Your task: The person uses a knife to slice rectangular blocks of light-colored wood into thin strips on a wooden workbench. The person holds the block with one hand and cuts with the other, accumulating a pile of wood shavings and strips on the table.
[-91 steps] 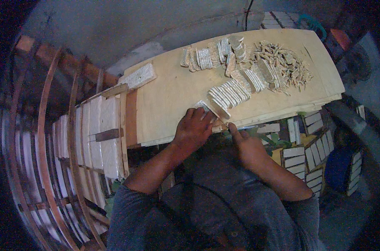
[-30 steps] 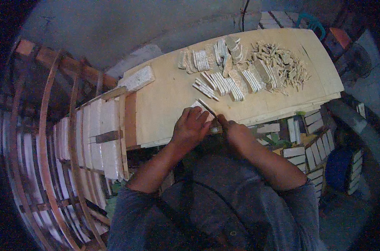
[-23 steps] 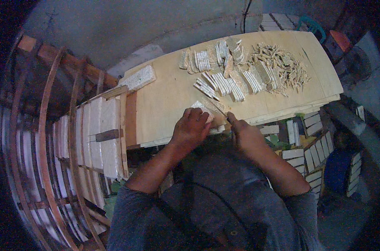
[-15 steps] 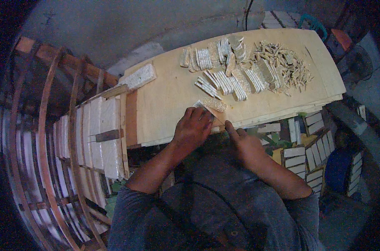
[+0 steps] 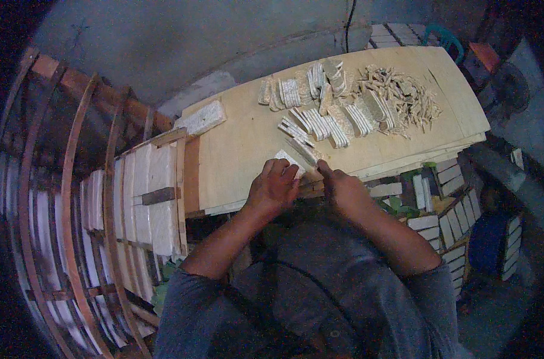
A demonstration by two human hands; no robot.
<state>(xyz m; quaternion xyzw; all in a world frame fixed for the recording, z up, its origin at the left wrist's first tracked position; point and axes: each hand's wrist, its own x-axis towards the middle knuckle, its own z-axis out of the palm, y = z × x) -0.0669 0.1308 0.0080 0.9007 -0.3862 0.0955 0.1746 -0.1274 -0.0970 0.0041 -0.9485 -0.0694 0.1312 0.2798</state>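
My left hand (image 5: 273, 188) is closed, its fingers bent over a small white, speckled block of tempeh (image 5: 288, 160) near the front edge of the wooden board. In my right hand (image 5: 345, 192) is a knife (image 5: 303, 152), gripped with the index finger stretched forward. The blade slants to the upper left, along the right side of the block; the handle is hidden in the fist. Just beyond the blade lie rows of thin, oblong tempeh slices (image 5: 325, 124), some leaning on each other. To their right is a heap of narrow offcut strips (image 5: 400, 90).
A larger tempeh slab (image 5: 203, 118) lies at the board's (image 5: 242, 140) far left. Wooden racks (image 5: 74, 137) with wrapped white slabs (image 5: 163, 170) stand on the left. Below the board's right side are cut white blocks (image 5: 423, 221) and green leaves (image 5: 403, 209). A blue container (image 5: 486, 242) is at right.
The knife's blade has come up beside the block and shows more of its length. My right hand has shifted slightly, and the left still presses the block. The whole view has tilted a little.
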